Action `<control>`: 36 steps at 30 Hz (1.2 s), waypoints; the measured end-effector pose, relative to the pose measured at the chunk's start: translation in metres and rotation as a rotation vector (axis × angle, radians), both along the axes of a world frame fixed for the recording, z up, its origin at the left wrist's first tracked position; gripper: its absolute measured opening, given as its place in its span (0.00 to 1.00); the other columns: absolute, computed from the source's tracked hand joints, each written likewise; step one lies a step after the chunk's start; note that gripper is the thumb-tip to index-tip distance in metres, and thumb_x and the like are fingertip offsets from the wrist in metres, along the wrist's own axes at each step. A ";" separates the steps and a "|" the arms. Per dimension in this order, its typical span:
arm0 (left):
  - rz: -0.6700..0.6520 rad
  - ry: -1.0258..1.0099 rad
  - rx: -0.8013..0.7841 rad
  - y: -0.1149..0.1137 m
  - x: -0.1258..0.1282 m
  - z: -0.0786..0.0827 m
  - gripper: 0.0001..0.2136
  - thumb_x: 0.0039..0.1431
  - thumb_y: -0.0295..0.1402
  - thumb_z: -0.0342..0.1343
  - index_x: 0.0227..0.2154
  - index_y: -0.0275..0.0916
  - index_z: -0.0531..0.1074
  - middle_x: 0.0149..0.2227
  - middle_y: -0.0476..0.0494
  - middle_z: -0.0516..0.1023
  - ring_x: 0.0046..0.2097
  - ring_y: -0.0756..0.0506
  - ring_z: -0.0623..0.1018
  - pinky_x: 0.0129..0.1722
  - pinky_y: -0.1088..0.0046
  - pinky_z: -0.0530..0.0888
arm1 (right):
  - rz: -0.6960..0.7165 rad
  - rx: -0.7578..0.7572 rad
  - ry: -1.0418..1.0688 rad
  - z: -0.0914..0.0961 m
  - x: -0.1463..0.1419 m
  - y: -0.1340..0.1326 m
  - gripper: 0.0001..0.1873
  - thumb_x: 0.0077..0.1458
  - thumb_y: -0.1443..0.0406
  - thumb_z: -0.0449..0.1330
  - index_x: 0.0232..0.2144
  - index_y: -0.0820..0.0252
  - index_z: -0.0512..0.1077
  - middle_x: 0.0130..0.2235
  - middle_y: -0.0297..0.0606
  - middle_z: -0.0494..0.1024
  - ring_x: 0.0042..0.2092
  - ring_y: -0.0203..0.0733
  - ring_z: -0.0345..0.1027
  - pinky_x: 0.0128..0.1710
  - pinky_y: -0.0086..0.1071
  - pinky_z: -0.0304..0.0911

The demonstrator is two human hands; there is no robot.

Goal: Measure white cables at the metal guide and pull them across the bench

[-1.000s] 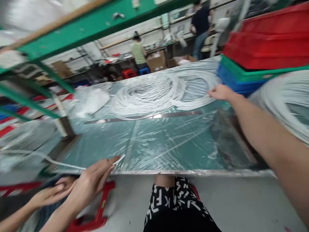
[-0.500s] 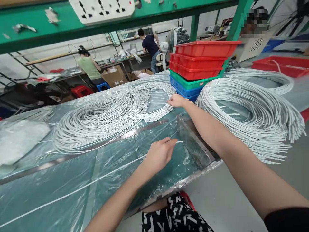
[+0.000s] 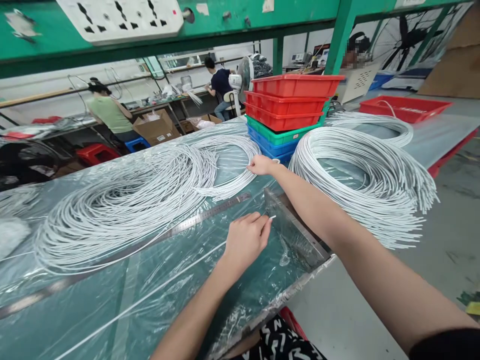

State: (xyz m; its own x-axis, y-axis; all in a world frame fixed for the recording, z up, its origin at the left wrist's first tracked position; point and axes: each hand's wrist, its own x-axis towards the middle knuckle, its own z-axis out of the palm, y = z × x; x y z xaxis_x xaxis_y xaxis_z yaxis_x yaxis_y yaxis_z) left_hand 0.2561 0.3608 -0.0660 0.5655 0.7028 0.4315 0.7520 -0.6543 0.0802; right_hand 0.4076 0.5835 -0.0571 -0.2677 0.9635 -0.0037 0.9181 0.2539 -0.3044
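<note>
My left hand [image 3: 245,239] pinches the end of a single white cable [image 3: 150,294] that runs back left across the plastic-covered green table [image 3: 112,300]. The cable tip sits just short of a metal stop block [image 3: 294,232]. My right hand [image 3: 262,164] reaches forward, with fingers closed on strands at the edge of a big loose coil of white cables [image 3: 123,200]. A long steel ruler [image 3: 204,215] lies flat between the coil and my left hand.
A second heap of coiled white cables [image 3: 367,175] lies right of the block. Stacked red, green and blue bins [image 3: 290,107] stand behind my right hand. A further red bin [image 3: 405,107] sits far right. Two people work at benches behind. A green shelf with a power strip [image 3: 120,17] hangs overhead.
The view swung right from the table's left part. My left hand drew the single cable rightwards to the metal block. My right hand stayed on the coil's edge.
</note>
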 end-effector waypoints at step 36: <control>-0.111 -0.085 0.054 0.004 0.012 -0.020 0.13 0.70 0.32 0.45 0.33 0.38 0.74 0.26 0.49 0.73 0.28 0.50 0.72 0.30 0.71 0.65 | -0.019 0.008 0.001 0.002 -0.001 0.000 0.18 0.62 0.56 0.54 0.40 0.61 0.79 0.40 0.45 0.80 0.45 0.44 0.73 0.37 0.27 0.61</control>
State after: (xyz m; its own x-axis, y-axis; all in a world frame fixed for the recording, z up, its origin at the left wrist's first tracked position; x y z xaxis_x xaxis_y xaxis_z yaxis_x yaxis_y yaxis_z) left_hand 0.2679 0.3645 -0.0861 0.5979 0.6125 0.5171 0.6670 -0.7379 0.1028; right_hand 0.4066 0.5832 -0.0548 -0.2494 0.9684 0.0038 0.9225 0.2388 -0.3033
